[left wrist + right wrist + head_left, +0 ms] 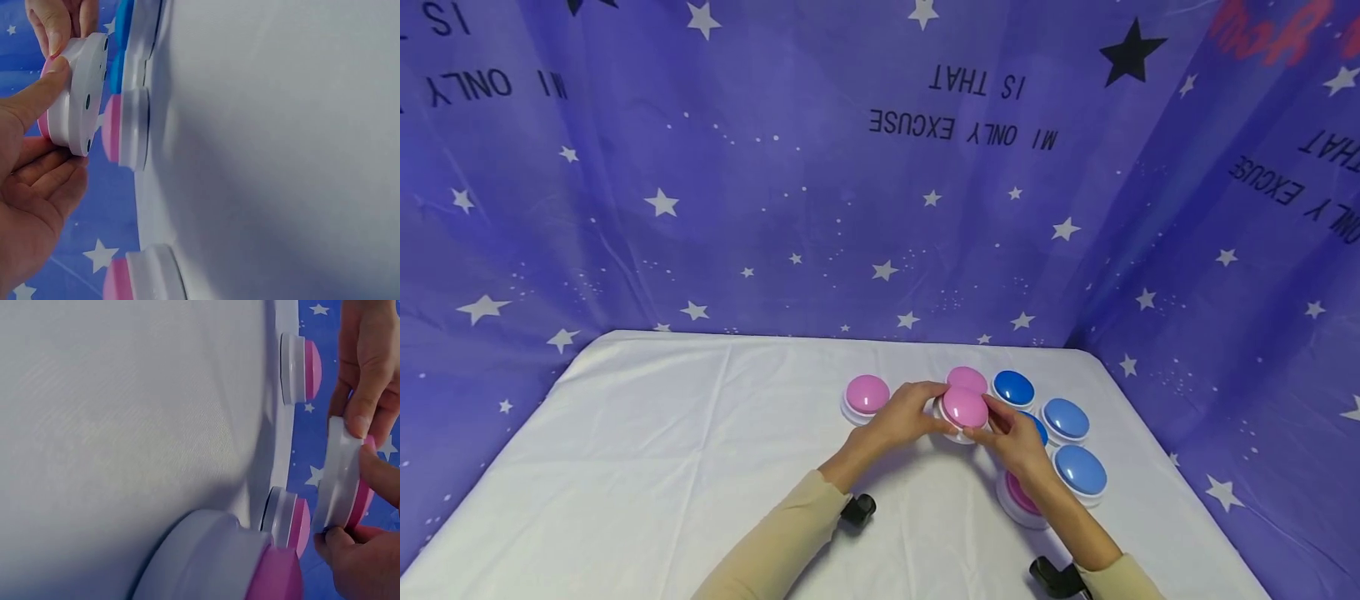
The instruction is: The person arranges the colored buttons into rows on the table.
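Observation:
Both hands hold one push button (965,408), a glossy pink dome on a round white base, raised off the table. My left hand (906,417) grips its left side, the thumb on the near edge. On the right side, my right hand (1018,442) grips it with thumb and fingers. The left wrist view shows the flat white underside of the held button (87,100), marked with small dark holes. Just behind it a second pink button (967,379) stands on the cloth, partly covered. Another pink button (867,393) stands beyond my left hand.
A pink button (1020,497) sits partly under my right forearm. To the right stand dark blue buttons (1013,387) and lighter blue buttons (1080,469). White cloth (625,458) covers the table; a purple star-printed curtain (820,233) hangs behind and at the sides.

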`<state>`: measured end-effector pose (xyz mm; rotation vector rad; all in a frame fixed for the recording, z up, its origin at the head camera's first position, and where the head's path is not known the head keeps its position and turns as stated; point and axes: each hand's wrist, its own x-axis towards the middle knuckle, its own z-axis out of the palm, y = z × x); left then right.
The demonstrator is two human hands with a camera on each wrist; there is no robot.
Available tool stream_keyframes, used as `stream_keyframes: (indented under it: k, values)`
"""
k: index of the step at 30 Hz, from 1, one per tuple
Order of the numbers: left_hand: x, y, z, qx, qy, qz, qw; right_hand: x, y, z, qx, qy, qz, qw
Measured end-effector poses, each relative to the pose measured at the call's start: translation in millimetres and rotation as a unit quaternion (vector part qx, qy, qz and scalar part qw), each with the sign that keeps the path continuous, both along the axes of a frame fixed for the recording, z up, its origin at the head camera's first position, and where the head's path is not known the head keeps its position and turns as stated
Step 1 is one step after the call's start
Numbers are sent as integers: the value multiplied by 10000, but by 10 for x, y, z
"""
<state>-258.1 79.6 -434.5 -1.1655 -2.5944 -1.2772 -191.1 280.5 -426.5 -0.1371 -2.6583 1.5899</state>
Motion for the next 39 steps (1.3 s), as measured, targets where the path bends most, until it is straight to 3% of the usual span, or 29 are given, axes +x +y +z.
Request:
stream_keyframes:
  k: [10, 17, 22, 39]
  values:
    - [18, -163, 211, 271, 104, 145, 9995, -20, -113, 46, -1135, 657, 222, 9911]
    - [22, -335, 286, 500, 421, 114, 9978, -74, -252, 62, -890, 1309, 463, 9863]
    - [31, -514, 334, 507, 461, 274, 9973, -115, -408, 60, -819, 1632, 696, 9807]
    - [30, -1184, 372, 220, 286, 829, 9959, -318, -1071, -42, -1625, 1706, 1157, 9649]
